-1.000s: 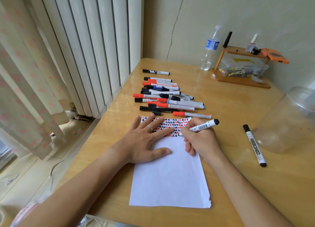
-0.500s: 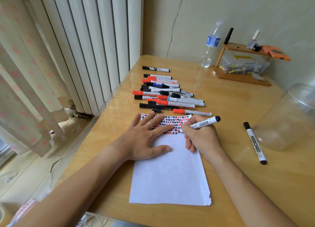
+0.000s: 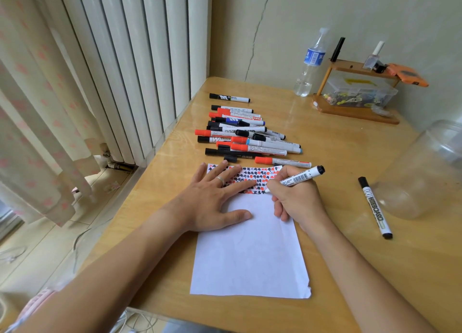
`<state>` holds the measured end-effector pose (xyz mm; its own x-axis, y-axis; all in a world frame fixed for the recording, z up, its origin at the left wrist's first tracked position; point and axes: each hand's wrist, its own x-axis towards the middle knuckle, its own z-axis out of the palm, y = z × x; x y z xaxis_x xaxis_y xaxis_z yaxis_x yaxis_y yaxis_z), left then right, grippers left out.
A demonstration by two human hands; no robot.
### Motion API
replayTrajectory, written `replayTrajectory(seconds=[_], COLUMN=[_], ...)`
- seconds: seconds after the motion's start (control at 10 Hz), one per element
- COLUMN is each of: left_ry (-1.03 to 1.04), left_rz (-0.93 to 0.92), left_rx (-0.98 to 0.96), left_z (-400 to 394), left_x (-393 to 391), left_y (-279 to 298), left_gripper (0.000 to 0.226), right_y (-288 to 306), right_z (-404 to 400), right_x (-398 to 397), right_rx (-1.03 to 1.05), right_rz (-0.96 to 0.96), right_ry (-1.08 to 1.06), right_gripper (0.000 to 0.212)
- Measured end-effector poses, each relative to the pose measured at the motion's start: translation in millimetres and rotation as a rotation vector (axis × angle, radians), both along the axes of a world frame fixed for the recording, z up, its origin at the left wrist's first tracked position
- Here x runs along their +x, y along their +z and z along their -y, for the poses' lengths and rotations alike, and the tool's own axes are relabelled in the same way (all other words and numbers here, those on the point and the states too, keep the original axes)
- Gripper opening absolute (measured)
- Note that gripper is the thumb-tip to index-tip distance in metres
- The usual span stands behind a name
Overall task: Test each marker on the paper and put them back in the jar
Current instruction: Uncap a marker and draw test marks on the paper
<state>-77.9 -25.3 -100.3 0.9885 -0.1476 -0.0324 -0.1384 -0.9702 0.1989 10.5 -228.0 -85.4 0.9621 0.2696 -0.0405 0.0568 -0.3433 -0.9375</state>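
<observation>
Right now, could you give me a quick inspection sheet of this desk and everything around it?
Surface: wooden desk, glossy, set in a wall corner.
Job's things: paper with black and red test marks across its top; pile of markers behind it; one whiteboard marker lying apart on the right; clear jar on its side, nothing seen inside.
Clutter: water bottle; wooden rack with a clear box of small items.
Hands: left hand flat on the paper; right hand holds a marker, tip on the paper.
Cables: thin cords on the floor.
Surroundings: radiator, curtain, cracked wall.
</observation>
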Motion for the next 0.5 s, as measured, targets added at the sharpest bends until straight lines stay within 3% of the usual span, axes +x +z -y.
replayTrajectory(seconds=[0.5], left_ry=[-0.004], left_rz=[-0.01], left_rx=[-0.001], left_z=[0.3], left_x=[-0.1], left_y=[0.7], left_gripper=[0.075], right_y=[0.6], right_z=[0.4], right_x=[0.0], right_rx=[-0.008], right_rz=[-0.005], right_ry=[-0.01], right_gripper=[0.011])
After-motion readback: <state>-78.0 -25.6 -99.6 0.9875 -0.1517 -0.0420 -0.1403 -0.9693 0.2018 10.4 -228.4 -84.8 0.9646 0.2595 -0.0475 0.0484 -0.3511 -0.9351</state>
